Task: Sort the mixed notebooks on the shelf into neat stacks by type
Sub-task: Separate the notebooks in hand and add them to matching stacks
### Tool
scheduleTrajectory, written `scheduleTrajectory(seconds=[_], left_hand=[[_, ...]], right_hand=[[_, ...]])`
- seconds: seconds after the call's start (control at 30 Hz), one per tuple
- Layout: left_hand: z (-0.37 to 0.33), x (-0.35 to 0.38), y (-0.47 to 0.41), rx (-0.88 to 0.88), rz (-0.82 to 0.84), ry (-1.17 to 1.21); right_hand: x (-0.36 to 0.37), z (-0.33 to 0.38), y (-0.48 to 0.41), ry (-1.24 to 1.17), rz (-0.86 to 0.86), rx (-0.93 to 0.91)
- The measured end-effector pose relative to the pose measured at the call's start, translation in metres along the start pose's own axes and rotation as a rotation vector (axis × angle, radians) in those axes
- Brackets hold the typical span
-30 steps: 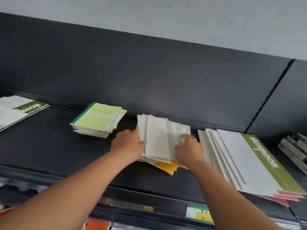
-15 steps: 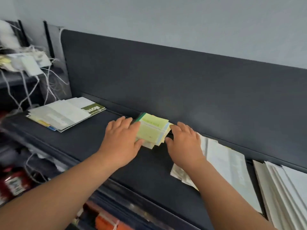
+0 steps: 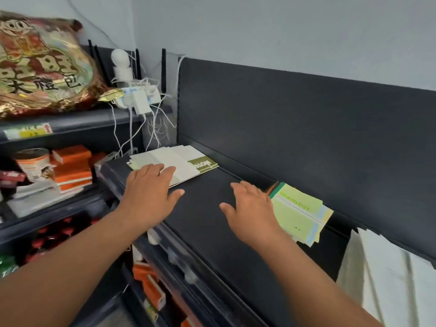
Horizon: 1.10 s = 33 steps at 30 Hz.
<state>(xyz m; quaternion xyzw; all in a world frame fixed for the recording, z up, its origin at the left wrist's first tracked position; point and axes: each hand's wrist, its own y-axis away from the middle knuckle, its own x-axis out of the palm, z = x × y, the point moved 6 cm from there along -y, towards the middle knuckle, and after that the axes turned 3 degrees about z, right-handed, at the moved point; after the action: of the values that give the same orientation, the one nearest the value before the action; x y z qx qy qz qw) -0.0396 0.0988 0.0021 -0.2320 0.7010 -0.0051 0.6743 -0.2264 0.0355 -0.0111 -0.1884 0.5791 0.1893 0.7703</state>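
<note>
A person is reaching over a dark shelf (image 3: 207,220) — nothing gripped.
The left hand (image 3: 151,192), fingers spread, is overlapping the white notebooks (image 3: 179,161) at the left end; the right hand (image 3: 250,208), also spread, is hovering beside the green notebooks (image 3: 299,213).

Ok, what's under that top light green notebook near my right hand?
More notebooks: pale blue, yellow and white edges stick out below the light green notebook on its right. Their covers are hidden.

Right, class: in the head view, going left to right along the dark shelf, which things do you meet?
White notebooks with an olive band → right hand → green notebooks → white notebooks at the right edge.
</note>
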Motion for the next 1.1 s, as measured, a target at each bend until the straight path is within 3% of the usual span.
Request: scheduleTrajectory(seconds=[0.23, 0.57, 0.77, 0.9, 1.1], left_hand=[[0.078, 0.048, -0.082, 0.023, 0.059, 0.057], [0.176, 0.112, -0.218, 0.176, 0.279, 0.07], [0.183, 0.143, -0.239, 0.293, 0.453, 0.088], [0.175, 0.148, -0.238, 0.376, 0.44, 0.142], [0.179, 0.151, -0.251, 0.376, 0.432, 0.159]], right_hand=[[0.043, 0.037, -0.077, -0.065, 0.07, 0.095], [0.1, 0.088, -0.181, -0.235, 0.067, 0.471], [0.118, 0.098, -0.198, -0.26, 0.046, 0.645], [0.111, 0.092, -0.208, -0.392, -0.11, 0.712], [0.109, 0.076, -0.207, -0.446, -0.114, 0.832]])
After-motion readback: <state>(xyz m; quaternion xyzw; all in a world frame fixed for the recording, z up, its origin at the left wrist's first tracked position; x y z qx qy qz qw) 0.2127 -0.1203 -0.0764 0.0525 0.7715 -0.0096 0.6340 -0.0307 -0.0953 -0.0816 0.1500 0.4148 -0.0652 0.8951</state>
